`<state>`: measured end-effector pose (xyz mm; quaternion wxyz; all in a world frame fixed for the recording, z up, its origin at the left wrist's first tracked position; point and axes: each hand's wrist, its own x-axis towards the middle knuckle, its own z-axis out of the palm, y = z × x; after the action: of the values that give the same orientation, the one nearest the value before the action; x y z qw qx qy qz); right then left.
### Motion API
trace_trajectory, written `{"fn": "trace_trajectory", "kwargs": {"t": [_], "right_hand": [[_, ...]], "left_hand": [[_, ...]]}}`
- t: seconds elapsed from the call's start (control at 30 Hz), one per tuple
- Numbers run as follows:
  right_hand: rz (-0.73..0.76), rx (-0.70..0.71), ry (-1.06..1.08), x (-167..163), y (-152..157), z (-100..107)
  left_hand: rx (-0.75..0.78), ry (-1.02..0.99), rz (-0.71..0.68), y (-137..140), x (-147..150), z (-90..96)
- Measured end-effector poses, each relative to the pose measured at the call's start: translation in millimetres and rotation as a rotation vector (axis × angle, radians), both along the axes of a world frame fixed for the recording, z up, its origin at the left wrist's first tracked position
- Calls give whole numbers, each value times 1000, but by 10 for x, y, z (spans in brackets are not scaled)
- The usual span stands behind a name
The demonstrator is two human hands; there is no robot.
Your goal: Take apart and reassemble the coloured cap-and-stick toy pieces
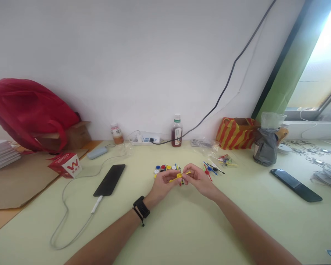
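In front of me, my left hand and my right hand meet over the table, both closed in a pinch. Between their fingertips is a yellow plastic spinner arrow, its thin ends sticking out and its middle partly covered by fingers. Just behind my left hand lies a group of small round plastic pieces in blue, white, yellow, red and black, partly hidden. Beyond my right hand are several loose arrow spinners in blue, red and black. A clear bag with more coloured pieces sits past them.
A charging phone lies left, its cable looping across the table. Another phone lies right. A dark bottle and power strip stand by the wall. A red box and grey bag flank them.
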<state>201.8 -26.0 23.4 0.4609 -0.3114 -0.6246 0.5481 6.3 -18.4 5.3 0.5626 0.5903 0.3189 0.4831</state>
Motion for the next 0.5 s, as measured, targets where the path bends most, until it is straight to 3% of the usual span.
{"fn": "trace_trajectory", "kwargs": {"t": [0.2, 0.5], "right_hand": [[-69, 36, -108, 25, 31, -47], [-18, 20, -124, 75, 63, -51]], "left_hand": [[76, 19, 59, 55, -33, -61], [388, 263, 126, 11, -60, -21]]}}
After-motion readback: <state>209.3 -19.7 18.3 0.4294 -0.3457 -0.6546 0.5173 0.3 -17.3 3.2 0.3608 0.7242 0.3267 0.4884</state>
